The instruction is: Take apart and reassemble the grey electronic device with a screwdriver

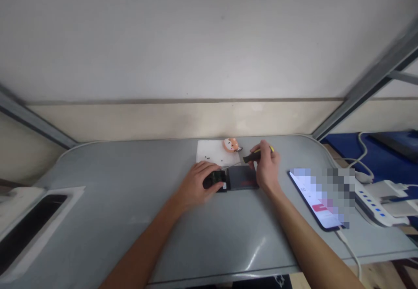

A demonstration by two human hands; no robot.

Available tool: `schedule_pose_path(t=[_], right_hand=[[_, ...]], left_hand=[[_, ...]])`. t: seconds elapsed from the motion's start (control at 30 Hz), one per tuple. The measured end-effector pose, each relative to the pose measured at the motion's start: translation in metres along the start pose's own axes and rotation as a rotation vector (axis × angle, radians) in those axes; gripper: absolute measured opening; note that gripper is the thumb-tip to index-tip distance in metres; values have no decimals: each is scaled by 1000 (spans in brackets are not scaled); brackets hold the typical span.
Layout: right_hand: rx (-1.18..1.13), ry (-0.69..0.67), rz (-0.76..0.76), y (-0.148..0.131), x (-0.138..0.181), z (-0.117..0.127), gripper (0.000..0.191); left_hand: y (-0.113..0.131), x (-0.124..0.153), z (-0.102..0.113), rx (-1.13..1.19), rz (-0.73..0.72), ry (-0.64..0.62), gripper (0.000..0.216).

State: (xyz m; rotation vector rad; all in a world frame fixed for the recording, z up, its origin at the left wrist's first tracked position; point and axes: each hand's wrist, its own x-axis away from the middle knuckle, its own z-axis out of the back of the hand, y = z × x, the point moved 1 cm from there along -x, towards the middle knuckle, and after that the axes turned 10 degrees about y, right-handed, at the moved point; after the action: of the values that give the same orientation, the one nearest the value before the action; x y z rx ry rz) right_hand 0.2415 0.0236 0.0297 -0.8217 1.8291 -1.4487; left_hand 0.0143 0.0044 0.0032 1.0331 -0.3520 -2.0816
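Observation:
My left hand (pixel 200 180) is closed around a small dark circuit board (pixel 218 176), thumb along its near side and fingers over the far side. Right beside it, a flat dark grey case (pixel 241 177) lies on the table. A screwdriver (pixel 252 156) with a black and yellow handle is gripped in my right hand (pixel 267 167). Its thin shaft slants left toward the far edge of the board; whether the tip touches is too small to tell. Behind the hands is a white sheet of paper (pixel 214 148) with several tiny dark screws (pixel 208 158) on it.
An orange and white animal-faced trinket (pixel 230 145) sits on the paper. To the right lie a lit phone (pixel 313 202) with a cable and a white power strip (pixel 372 204) with plugs. A dark-topped white object (pixel 32 219) is at the left. Metal posts flank the grey table (pixel 130 215).

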Motion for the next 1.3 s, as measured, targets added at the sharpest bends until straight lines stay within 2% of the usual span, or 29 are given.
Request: schedule_pose_path(t=[0.23, 0.37, 0.6, 0.8, 1.03, 1.3], right_hand=[[4, -63, -75, 3, 6, -6, 55], [-52, -42, -84, 7, 3, -8, 55], [-92, -48, -73, 3, 4, -5, 54], [5, -65, -76, 0, 11, -4, 52], [-95, -7, -48, 2, 7, -3, 52], [-30, -38, -19, -3, 14, -3, 49]], left_hand=[[-5, 0, -5, 63, -162, 173, 5], [-8, -2, -3, 72, -207, 211, 10], [0, -4, 0, 71, -188, 230, 10], [2, -3, -3, 76, -195, 269, 7], [2, -2, 0, 111, -144, 298, 7], [-2, 0, -4, 106, -109, 323, 10]])
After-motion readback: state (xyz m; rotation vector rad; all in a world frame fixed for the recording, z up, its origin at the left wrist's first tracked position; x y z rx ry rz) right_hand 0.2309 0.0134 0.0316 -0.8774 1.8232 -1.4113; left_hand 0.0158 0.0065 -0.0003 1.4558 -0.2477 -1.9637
